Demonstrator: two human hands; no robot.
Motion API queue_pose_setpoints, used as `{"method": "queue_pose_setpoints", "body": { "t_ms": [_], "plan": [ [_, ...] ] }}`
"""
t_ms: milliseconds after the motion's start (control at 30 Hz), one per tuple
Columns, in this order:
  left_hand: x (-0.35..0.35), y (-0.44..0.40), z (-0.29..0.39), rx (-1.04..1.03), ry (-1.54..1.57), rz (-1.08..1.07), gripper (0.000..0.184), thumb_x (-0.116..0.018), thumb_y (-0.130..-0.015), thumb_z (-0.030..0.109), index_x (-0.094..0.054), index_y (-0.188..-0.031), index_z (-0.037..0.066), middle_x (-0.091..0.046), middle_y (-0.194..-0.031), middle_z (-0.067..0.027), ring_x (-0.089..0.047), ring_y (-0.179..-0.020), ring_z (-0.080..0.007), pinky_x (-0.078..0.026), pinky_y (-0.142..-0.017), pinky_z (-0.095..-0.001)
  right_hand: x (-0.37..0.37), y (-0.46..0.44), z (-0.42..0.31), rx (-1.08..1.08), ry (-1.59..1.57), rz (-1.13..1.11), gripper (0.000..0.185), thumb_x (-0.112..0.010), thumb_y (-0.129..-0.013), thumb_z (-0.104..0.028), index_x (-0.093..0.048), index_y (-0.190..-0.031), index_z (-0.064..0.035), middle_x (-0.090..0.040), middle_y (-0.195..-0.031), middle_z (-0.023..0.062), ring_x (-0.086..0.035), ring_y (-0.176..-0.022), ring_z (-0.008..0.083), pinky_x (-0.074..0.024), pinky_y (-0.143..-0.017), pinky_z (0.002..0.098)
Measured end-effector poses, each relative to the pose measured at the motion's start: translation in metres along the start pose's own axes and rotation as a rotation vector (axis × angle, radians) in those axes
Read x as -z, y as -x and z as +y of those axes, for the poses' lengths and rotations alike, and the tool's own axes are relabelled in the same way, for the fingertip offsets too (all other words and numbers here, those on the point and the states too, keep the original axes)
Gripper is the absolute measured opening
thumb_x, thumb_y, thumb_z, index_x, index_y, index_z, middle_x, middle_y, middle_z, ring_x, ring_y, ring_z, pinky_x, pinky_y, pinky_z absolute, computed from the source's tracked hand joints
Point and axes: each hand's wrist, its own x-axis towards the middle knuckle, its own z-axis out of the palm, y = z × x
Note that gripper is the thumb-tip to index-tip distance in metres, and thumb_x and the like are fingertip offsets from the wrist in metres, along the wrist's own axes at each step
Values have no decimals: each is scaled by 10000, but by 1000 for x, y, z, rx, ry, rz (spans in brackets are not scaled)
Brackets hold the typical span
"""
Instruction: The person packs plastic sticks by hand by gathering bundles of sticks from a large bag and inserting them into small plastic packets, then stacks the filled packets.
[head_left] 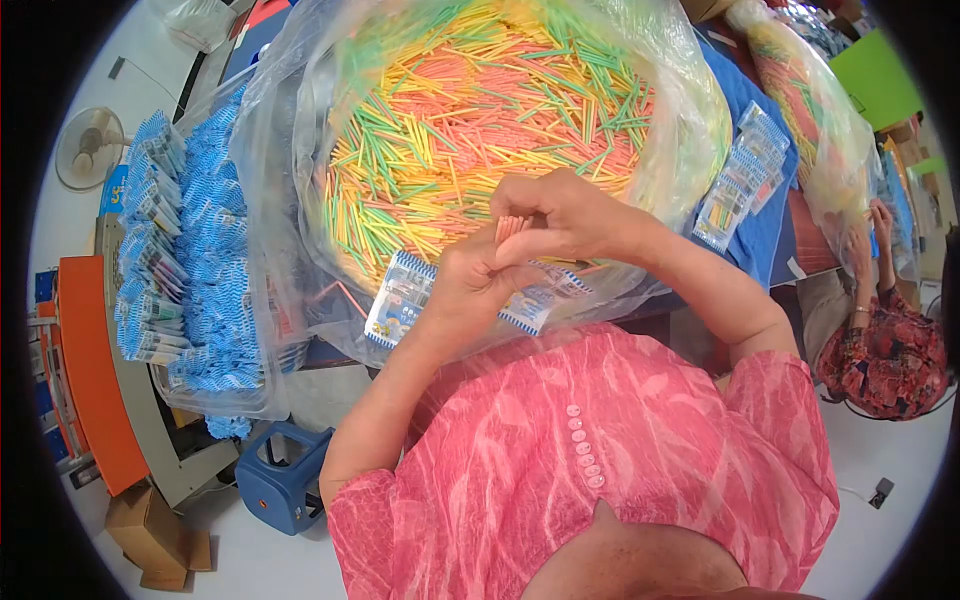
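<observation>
Both my hands meet over the near edge of a plastic-lined heap of pink, yellow and green sticks (490,130). Between them is a small bunch of pink sticks (512,228). My right hand (560,218) has its fingers closed round the bunch. My left hand (470,285) is closed on a small blue-and-white packet (530,308), whose edge shows beside the fingers. Another such packet (400,300) lies to the left, next to my left wrist. The packet's opening is hidden by my hands.
A clear bin at the left holds many blue-and-white packets (215,250). More packets (740,180) lie on blue cloth at the right. A co-worker (885,350) sits far right beside another bag of sticks (810,120). A blue stool (280,480) stands below left.
</observation>
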Motion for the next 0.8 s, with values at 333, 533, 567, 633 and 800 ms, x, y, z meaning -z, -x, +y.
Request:
{"method": "queue_pose_setpoints", "body": {
  "t_ms": [333,533,567,633,800],
  "plan": [
    [-10,25,-8,314,380,-124,151,-626,-887,57,-678,-1020,9,-652,-935,-33,-584,-894,-106,-471,-804,-262,-29,4,36,-41,-151,342,252,-698,-821,-171,-535,-678,-43,-503,-588,-20,-462,-555,48,-364,-494,242],
    [-28,41,-12,407,417,-2,200,-571,-947,124,-681,-1034,-19,-666,-976,-34,-579,-870,-81,-465,-795,-238,-1,15,51,-147,-365,486,225,-677,-848,-92,-535,-674,-80,-464,-614,-88,-374,-534,-4,-271,-460,203],
    [-27,42,-13,420,335,-36,213,-568,-949,135,-681,-1035,-24,-670,-972,-38,-585,-857,-82,-467,-784,-234,2,18,51,-151,-365,487,225,-677,-848,-92,-535,-674,-80,-464,-614,-88,-374,-534,-4,-271,-460,203],
    [-23,38,-10,430,344,32,205,-582,-941,128,-685,-1033,-23,-674,-959,-36,-587,-846,-80,-468,-772,-231,8,22,49,-202,-425,506,236,-676,-848,-89,-526,-666,-83,-464,-613,-85,-374,-533,-7,-268,-463,197],
    [-8,22,-3,427,292,183,166,-639,-898,95,-701,-999,-21,-690,-921,-30,-601,-825,-74,-479,-730,-229,25,19,31,-230,-589,424,245,-676,-845,-94,-519,-657,-84,-451,-596,-89,-374,-532,-8,-265,-466,193]
  ]
}}
